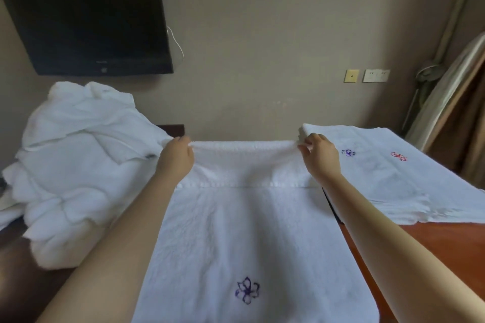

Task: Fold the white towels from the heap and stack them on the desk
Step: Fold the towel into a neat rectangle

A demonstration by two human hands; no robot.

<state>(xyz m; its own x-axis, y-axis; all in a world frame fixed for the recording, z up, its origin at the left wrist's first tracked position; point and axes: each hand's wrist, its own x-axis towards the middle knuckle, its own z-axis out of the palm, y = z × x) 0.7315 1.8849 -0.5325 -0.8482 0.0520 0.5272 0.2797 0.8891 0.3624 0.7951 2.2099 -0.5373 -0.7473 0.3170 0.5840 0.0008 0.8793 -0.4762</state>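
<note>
A white towel (244, 231) with a purple flower mark lies spread on the desk in front of me. Its far end is lifted and doubled over into a fold. My left hand (175, 158) pinches the left corner of that fold, and my right hand (320, 157) pinches the right corner. To the left, a heap of crumpled white towels (76, 165) is piled on the desk. At the right lies a flat stack of folded white towels (393, 178), with a purple and a red mark on top.
The reddish wooden desk (433, 244) shows bare at the right front. A dark screen (86, 16) hangs on the wall at the upper left. Wall sockets (375, 75) and a leaning board (446, 102) are at the right.
</note>
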